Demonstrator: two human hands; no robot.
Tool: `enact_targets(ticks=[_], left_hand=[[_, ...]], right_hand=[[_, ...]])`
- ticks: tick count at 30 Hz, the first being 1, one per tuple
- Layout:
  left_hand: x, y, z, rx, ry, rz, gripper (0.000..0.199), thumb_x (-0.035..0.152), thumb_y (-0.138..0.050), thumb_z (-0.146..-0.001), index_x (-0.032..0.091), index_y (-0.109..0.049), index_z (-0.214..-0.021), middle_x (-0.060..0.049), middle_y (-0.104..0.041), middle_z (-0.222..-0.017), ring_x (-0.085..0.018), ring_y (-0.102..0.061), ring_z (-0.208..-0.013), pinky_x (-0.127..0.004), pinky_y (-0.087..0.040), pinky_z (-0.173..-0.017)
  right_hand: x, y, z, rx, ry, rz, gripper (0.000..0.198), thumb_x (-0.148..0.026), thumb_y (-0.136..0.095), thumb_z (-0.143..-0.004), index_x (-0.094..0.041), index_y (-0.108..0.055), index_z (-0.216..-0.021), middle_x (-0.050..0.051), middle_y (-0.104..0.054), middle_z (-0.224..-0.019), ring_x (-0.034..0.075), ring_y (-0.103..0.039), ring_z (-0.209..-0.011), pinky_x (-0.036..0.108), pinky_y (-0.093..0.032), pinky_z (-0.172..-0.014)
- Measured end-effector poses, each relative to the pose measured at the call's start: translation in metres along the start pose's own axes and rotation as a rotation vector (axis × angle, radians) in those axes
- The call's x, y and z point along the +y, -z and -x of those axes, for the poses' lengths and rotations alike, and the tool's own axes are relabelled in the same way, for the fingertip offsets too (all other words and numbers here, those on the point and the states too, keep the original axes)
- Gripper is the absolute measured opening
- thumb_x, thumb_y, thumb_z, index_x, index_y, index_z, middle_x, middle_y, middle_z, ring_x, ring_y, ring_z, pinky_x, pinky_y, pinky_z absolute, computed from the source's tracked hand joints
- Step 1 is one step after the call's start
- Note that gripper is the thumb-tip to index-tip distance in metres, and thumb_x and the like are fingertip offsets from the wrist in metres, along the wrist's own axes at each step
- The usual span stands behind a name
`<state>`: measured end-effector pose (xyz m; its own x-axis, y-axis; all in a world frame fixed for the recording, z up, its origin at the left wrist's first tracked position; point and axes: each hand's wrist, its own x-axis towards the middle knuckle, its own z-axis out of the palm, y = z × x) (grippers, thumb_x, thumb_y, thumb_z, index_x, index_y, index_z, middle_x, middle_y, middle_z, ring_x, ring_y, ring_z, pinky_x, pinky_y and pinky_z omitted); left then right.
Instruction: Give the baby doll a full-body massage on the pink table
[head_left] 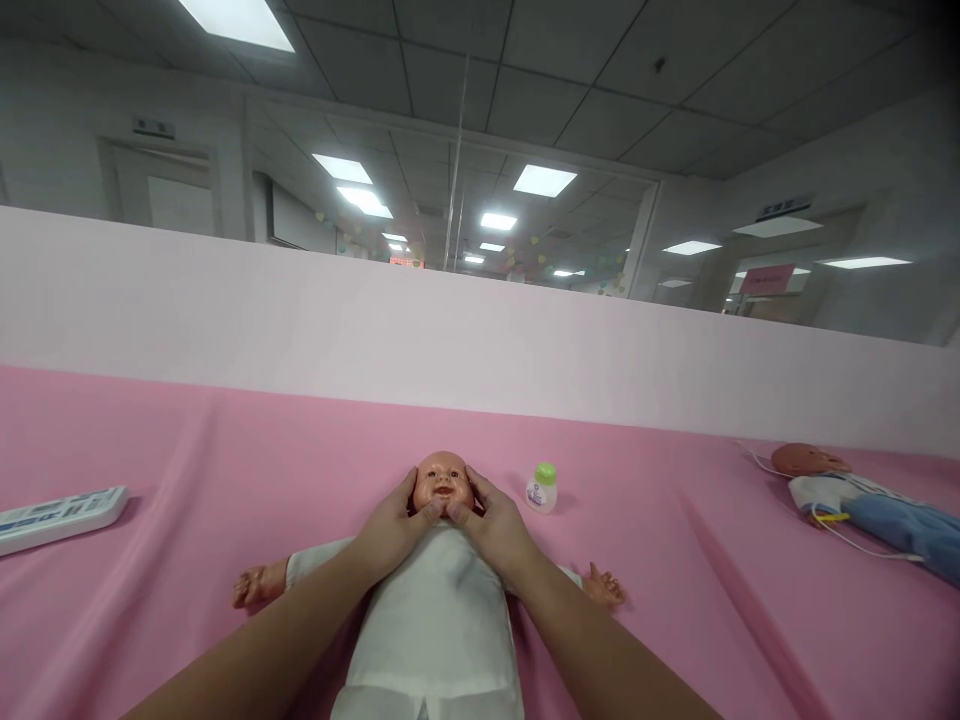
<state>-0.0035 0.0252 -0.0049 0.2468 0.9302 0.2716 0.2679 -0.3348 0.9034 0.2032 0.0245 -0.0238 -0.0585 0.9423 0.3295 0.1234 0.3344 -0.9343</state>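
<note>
A baby doll with a white cloth body lies on its back in front of me, its arms stretched out to both sides. My left hand cups the left side of its hard plastic head, fingers around the side and thumb by the chin. On the opposite side, my right hand holds the head in the same way, its thumb also near the chin. The face shows between both hands, turned up. Just right of the head stands a small clear bottle with a green cap.
A pink sheet with some folds covers the surface. At the left edge lies a long white device. Another doll in blue and white, with a thin tube, lies far right. A low pale partition runs behind.
</note>
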Motion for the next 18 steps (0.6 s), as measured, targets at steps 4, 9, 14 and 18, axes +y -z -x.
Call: enact_targets(ticks=[4,9,14,18], left_hand=[[-0.003,-0.001,-0.002,0.022,-0.007,-0.075,0.090,0.067,-0.067,-0.087,0.015,-0.044,-0.158,-0.014,-0.056,-0.154,-0.037,-0.054,-0.141,-0.046,-0.046,-0.115],[-0.009,0.001,-0.005,0.011,-0.008,-0.091,0.091,0.066,-0.065,-0.089,0.016,-0.040,-0.161,-0.014,-0.052,-0.157,-0.036,-0.050,-0.144,-0.047,-0.043,-0.118],[-0.007,0.004,-0.004,-0.018,-0.031,-0.048,0.090,0.068,-0.061,-0.091,0.016,-0.040,-0.161,-0.014,-0.053,-0.156,-0.035,-0.050,-0.144,-0.048,-0.040,-0.120],[-0.015,0.004,-0.007,-0.029,-0.035,0.025,0.080,0.070,-0.053,-0.095,0.020,-0.048,-0.157,-0.011,-0.051,-0.158,-0.033,-0.047,-0.147,-0.048,-0.036,-0.123]], right_hand=[[-0.005,-0.006,0.005,0.033,-0.040,0.019,0.100,-0.049,-0.092,-0.067,-0.027,-0.049,-0.155,0.009,-0.062,-0.149,0.033,-0.064,-0.131,0.048,-0.051,-0.112],[-0.002,-0.005,0.000,0.072,-0.055,0.033,0.097,-0.048,-0.093,-0.066,-0.027,-0.053,-0.152,0.009,-0.065,-0.145,0.033,-0.065,-0.128,0.048,-0.051,-0.112],[0.004,0.005,-0.006,-0.030,-0.038,-0.105,0.086,-0.042,-0.089,-0.075,-0.026,-0.053,-0.152,0.008,-0.058,-0.153,0.029,-0.056,-0.140,0.046,-0.042,-0.120],[0.006,0.016,-0.008,-0.156,-0.049,-0.244,0.078,-0.046,-0.083,-0.082,-0.026,-0.053,-0.152,0.007,-0.053,-0.157,0.027,-0.051,-0.145,0.045,-0.036,-0.125]])
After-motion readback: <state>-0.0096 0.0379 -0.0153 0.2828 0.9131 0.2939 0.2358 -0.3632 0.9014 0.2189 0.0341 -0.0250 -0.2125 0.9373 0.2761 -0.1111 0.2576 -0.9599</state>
